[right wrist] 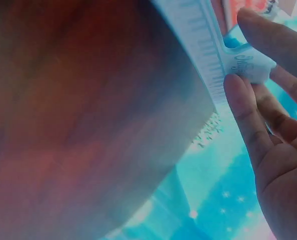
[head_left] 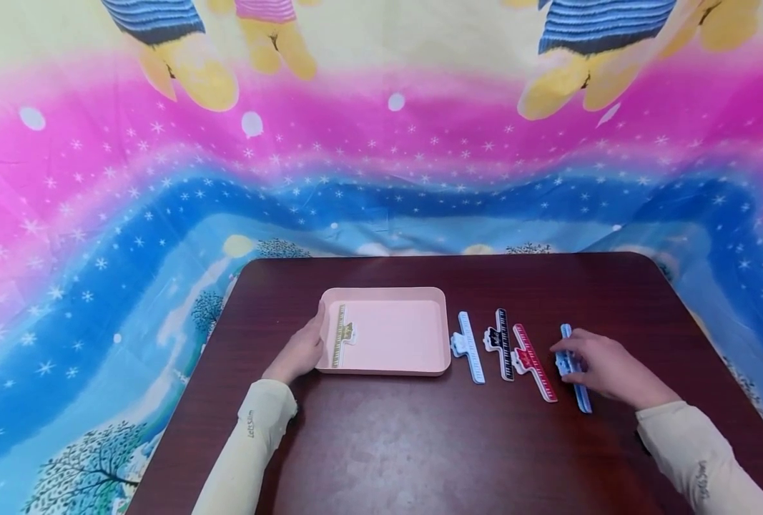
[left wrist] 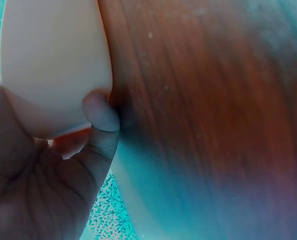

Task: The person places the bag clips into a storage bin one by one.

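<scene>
A pale pink tray [head_left: 394, 336] lies on the table, and my left hand [head_left: 304, 348] grips its left edge. In the left wrist view the thumb [left wrist: 101, 112] lies against the tray's side. Inside the tray, along its left wall, is a gold-and-white clip [head_left: 339, 340] with a keyboard pattern. At the right, my right hand [head_left: 606, 368] pinches the handle of a blue keyboard-patterned clip [head_left: 583, 399]. The right wrist view shows thumb and fingers around that clip's handle [right wrist: 251, 65]. The clip's middle is partly hidden by the hand in the head view.
Between the tray and my right hand lie a light blue clip [head_left: 471, 350], a black clip [head_left: 504, 347] and a red clip [head_left: 535, 365], side by side. All rest on a dark brown table [head_left: 407, 443]. A colourful printed cloth [head_left: 381, 157] hangs behind it.
</scene>
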A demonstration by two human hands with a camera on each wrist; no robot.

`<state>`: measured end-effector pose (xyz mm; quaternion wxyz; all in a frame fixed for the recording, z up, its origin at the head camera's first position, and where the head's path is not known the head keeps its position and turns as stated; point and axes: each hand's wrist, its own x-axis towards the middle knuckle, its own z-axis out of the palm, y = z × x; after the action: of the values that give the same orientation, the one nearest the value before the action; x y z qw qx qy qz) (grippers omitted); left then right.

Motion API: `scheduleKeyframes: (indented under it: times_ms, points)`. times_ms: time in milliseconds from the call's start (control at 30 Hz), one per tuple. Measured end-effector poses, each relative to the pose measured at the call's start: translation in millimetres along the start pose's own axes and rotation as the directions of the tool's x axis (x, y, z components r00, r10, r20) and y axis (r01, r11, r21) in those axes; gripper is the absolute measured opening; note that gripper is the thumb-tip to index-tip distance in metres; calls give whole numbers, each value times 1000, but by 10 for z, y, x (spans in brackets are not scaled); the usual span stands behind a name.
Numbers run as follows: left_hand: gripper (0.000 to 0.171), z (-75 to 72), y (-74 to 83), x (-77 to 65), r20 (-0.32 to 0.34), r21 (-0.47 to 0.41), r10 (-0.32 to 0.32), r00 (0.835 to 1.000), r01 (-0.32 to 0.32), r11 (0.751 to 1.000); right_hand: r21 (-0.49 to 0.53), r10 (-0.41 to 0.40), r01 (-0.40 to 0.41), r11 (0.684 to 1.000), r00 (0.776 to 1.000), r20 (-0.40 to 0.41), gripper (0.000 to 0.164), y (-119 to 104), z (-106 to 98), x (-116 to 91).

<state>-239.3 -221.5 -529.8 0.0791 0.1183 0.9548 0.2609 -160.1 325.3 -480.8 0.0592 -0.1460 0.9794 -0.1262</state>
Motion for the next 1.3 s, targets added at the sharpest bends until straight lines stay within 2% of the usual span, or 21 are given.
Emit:
scheduleKeyframes:
  times_ms: [167,333,600,767,1100,1200,1300]
  points:
    - [71,0,-16,-10,-4,1,1,1000,-1,1000,26,6,-4,1000,997,-73,50,-6,-157,13]
    - [72,14,-10,-38,5,-5,-21,1000,21,1000,129,14,6,992,988,-156,50,-7,-274,13]
    - [73,42,6,-42,17,-12,-34,999,34,999,299,13,93,950,942,-335,51,7,-381,2]
    - [72,24,19,-44,15,-7,-37,999,37,999,422,55,101,901,938,-343,47,-4,-369,16]
    - [72,1,14,-17,35,3,-43,998,43,999,541,74,134,830,935,-346,44,-2,-331,59]
    - [74,-6,13,-17,31,12,-38,999,37,999,557,91,127,821,934,-347,33,-12,-335,70]
    - [74,-11,13,-15,25,10,-30,999,30,1000,545,132,94,833,923,-362,19,-16,-345,70]
